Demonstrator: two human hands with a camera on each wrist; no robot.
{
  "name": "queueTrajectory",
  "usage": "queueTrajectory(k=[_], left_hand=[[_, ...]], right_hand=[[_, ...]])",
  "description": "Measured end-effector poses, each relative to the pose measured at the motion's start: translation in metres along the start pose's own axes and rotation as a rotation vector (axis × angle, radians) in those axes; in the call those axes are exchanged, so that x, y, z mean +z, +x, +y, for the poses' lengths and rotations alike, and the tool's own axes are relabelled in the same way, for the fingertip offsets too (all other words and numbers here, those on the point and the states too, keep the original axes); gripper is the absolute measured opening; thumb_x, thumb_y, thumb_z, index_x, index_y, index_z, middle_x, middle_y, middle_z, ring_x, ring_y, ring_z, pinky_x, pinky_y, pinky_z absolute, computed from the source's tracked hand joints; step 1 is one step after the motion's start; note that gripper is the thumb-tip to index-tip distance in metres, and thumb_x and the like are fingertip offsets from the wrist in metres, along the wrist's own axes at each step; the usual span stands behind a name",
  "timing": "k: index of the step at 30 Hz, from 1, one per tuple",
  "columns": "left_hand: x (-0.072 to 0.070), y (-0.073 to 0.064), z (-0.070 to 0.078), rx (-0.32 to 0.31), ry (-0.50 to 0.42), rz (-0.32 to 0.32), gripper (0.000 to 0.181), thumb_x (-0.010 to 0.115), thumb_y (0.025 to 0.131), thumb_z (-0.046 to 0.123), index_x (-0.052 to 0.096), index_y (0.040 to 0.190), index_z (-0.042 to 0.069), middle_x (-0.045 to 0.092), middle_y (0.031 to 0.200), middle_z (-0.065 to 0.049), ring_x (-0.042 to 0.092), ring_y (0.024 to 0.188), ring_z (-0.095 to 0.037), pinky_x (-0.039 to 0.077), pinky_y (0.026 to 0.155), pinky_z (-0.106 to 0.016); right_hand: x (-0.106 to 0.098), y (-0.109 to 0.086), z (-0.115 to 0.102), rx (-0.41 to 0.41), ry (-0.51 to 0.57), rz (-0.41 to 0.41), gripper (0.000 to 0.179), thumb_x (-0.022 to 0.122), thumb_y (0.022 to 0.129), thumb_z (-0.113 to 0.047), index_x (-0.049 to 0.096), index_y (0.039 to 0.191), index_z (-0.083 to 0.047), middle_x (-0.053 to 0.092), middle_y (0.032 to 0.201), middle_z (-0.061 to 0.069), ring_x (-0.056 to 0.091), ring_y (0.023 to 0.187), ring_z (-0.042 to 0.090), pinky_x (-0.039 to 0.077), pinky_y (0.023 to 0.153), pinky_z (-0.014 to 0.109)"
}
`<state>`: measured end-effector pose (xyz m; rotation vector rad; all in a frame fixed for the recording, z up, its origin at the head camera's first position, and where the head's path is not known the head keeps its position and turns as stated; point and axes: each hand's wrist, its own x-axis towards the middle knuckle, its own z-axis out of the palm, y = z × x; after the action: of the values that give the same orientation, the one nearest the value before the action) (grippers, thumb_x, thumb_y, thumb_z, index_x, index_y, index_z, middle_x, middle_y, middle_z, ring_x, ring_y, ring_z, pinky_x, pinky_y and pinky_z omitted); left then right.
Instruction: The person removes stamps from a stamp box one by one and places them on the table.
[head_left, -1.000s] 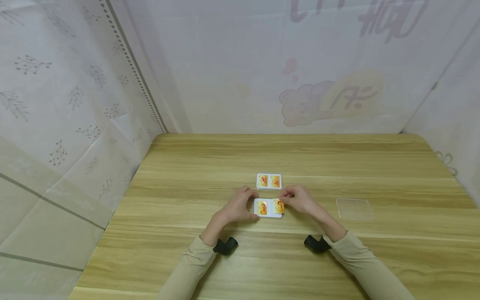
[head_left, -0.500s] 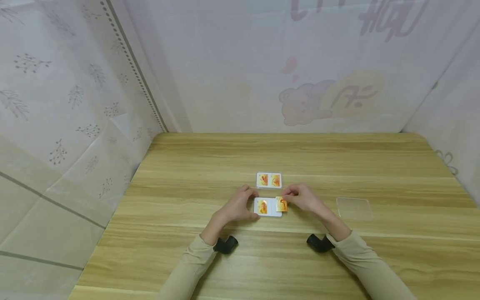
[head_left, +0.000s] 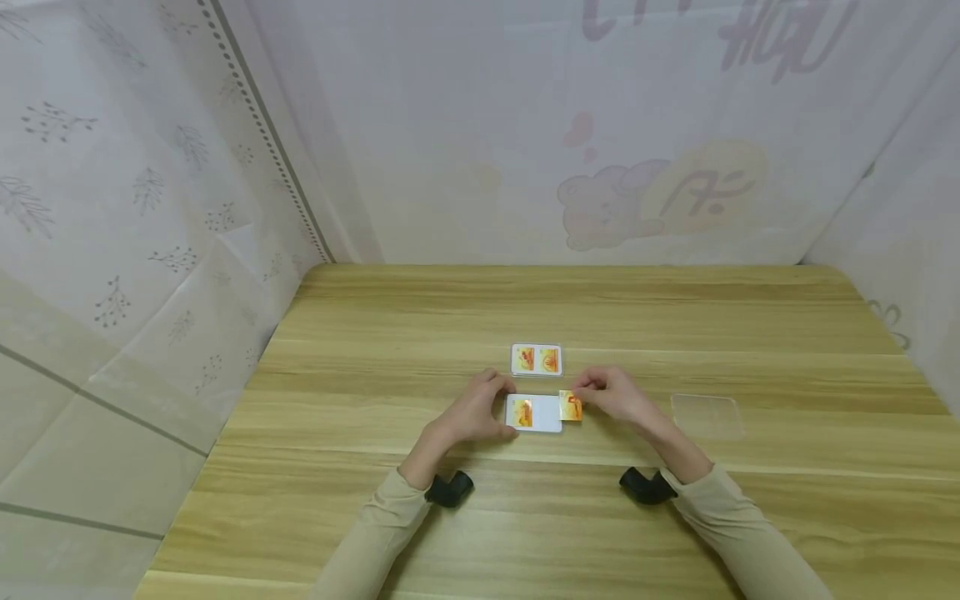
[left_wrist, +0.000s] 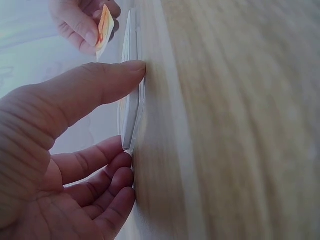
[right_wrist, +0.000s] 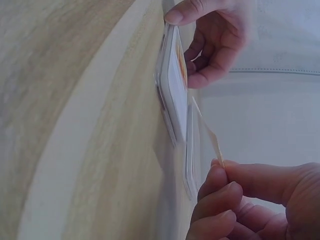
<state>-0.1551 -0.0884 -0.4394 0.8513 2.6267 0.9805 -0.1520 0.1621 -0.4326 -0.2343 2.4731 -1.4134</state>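
My left hand (head_left: 472, 410) holds the left end of a flat clear case with a white insert (head_left: 549, 418), thumb on its near edge and fingers on the far one. An orange-and-yellow stamp (head_left: 522, 412) lies on the insert's left half; the right half is bare white. Between thumb and forefinger my right hand (head_left: 617, 395) pinches a second stamp (head_left: 571, 406) just off the case's right end. In the right wrist view this stamp (right_wrist: 209, 131) appears edge-on, thin and slightly bent, raised off the insert.
Behind the held case lies a similar case (head_left: 536, 360) with two orange stamps. A clear plastic cover (head_left: 707, 417) rests on the wooden table (head_left: 420, 317) at the right. Patterned cloth (head_left: 450, 125) hangs behind the table and at both sides.
My right hand has drawn its stamp rightward, from over the insert's right half to beyond the case's end. The left hand keeps its hold on the case.
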Motion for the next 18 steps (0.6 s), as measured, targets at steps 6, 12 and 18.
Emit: queueTrajectory(k=[6,12,18], left_hand=[[0.000,0.000,0.001,-0.008,-0.003,-0.003,0.051,0.084,0.064,0.011,0.058,0.107,-0.002,0.051,0.106,-0.011,0.047,0.103,-0.027,0.040,0.093,-0.041],[0.000,-0.001,0.001,-0.015,0.005,-0.007,0.051,0.084,0.064,0.012,0.058,0.107,-0.002,0.051,0.106,-0.010,0.047,0.104,-0.027,0.040,0.093,-0.042],[0.000,0.000,0.001,-0.015,0.005,-0.008,0.051,0.084,0.064,0.012,0.058,0.107,-0.002,0.050,0.104,-0.010,0.046,0.102,-0.026,0.040,0.093,-0.041]], right_hand=[[-0.005,-0.004,0.002,-0.003,0.004,0.001,0.012,0.060,0.089,-0.005,0.066,0.092,0.005,0.062,0.079,0.007,0.052,0.073,0.019,0.042,0.061,0.024],[-0.010,-0.006,0.005,-0.010,0.005,0.001,0.013,0.060,0.089,-0.005,0.066,0.093,0.006,0.061,0.079,0.008,0.050,0.071,0.018,0.040,0.057,0.022],[-0.014,-0.007,0.006,-0.003,0.000,0.007,0.012,0.060,0.088,-0.004,0.066,0.093,0.006,0.061,0.079,0.008,0.052,0.074,0.019,0.041,0.060,0.024]])
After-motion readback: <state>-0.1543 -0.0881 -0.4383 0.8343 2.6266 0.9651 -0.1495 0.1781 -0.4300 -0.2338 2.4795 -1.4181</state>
